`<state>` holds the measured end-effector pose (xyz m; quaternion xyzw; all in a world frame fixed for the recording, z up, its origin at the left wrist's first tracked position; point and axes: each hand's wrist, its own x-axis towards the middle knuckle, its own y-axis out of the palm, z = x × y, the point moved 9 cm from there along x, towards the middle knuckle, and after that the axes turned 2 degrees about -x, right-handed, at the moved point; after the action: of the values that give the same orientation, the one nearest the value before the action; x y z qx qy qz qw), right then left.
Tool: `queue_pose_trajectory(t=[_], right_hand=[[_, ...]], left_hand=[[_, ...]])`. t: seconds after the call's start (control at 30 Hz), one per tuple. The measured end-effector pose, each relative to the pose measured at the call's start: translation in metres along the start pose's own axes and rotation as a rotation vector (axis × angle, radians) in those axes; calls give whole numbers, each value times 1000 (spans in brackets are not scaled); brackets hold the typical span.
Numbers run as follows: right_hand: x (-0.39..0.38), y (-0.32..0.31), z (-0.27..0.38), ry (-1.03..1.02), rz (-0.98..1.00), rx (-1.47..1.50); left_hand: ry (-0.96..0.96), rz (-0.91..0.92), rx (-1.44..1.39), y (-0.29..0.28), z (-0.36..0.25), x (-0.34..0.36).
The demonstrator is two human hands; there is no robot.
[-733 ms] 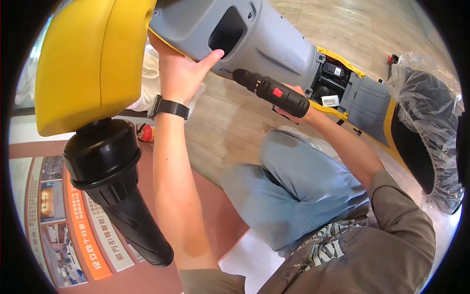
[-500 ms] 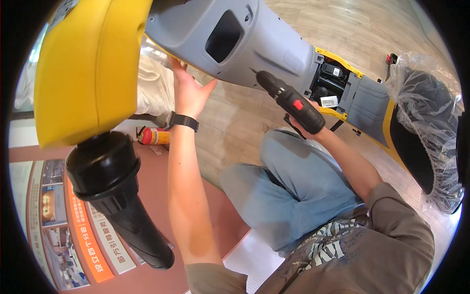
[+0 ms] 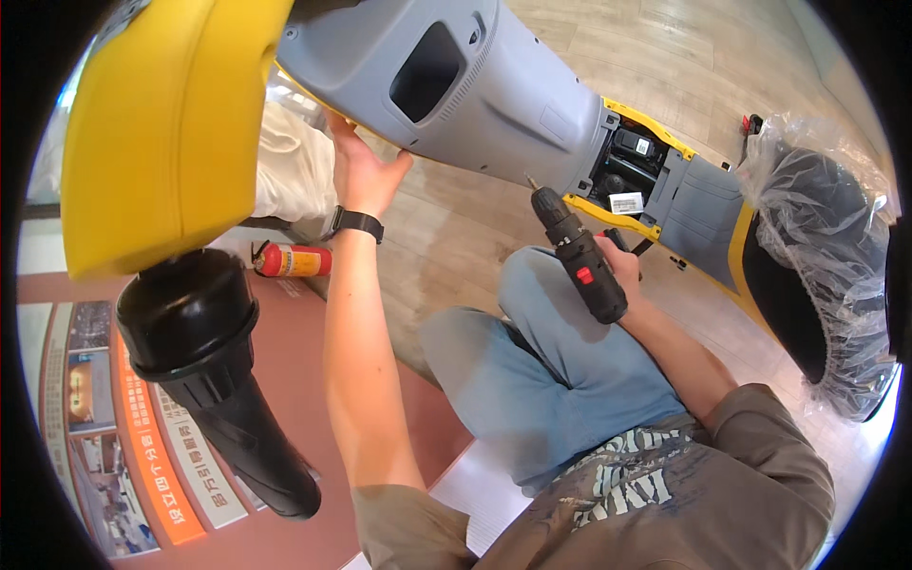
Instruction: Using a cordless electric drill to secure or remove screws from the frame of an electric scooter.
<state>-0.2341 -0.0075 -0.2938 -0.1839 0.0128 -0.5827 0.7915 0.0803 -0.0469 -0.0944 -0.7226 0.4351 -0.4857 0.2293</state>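
My right hand [image 3: 619, 265] is closed round the grip of a black cordless drill [image 3: 577, 255] with a red button. Its bit points up and left, close to the lower edge of a grey scooter panel [image 3: 518, 104]; whether it touches cannot be told. My left hand [image 3: 366, 176], a dark band on its wrist, is at the panel's yellow-trimmed near edge. Its thumb is spread along the edge, and the other fingers are partly hidden behind it. The scooter's yellow front part [image 3: 176, 133] and black handlebar grip [image 3: 252, 442] fill the left.
An uncovered compartment [image 3: 627, 171] with black parts lies beside the grey footboard [image 3: 701, 204]. Clear plastic wraps the black seat [image 3: 784, 294] at right. A red fire extinguisher [image 3: 293, 260] and a cream cloth [image 3: 293, 166] are beyond my left forearm. A printed board [image 3: 161, 437] lies lower left.
My right hand has drawn the drill down and back, so its bit has moved from over the grey panel to near its lower edge. The left hand has stayed at the panel edge.
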Motion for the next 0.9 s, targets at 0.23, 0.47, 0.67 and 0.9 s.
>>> queue_pose_trajectory(t=[0.23, 0.47, 0.67, 0.9], right_hand=[[0, 6, 12, -151, 36, -83], [1, 12, 21, -199, 98, -99], [2, 14, 23, -141, 96, -137], [3, 22, 27, -168, 90, -137]], left_hand=[[-173, -91, -162, 25, 25, -20], [-539, -165, -708, 90, 62, -49], [-634, -254, -362, 119, 65, -61], [-533, 3, -40, 110, 65, -60]])
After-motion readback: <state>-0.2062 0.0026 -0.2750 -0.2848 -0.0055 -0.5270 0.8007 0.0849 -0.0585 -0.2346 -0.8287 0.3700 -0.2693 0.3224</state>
